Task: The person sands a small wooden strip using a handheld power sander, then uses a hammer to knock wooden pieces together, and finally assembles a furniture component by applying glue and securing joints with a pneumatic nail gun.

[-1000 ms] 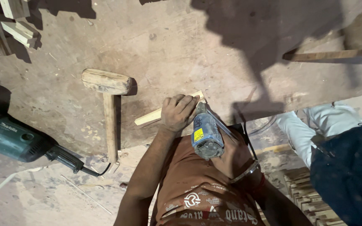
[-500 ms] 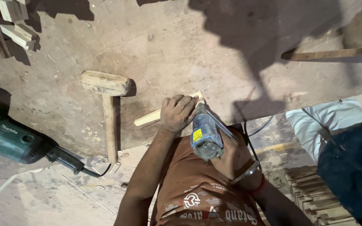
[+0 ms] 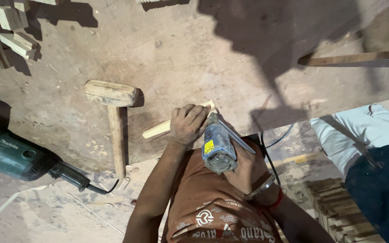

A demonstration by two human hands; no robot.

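- Head view: left hand point(image 3: 187, 123) presses a wood strip point(image 3: 158, 130) flat near the bench point(image 3: 181, 49) front edge.
- Right hand point(image 3: 244, 168) is wrapped around a blue power tool point(image 3: 217, 148) touching the strip's end.
- Judgement: keep fingers off the bit and feed steadily.
- A mallet point(image 3: 113, 112) lies left.

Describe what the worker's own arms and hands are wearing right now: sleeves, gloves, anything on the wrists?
Both hands are bare, no gloves. The left hand and its forearm carry nothing. The right hand has a metal bangle at the wrist and a red thread band just behind it. No sleeves reach the forearms; a rust-brown printed T-shirt covers the torso.
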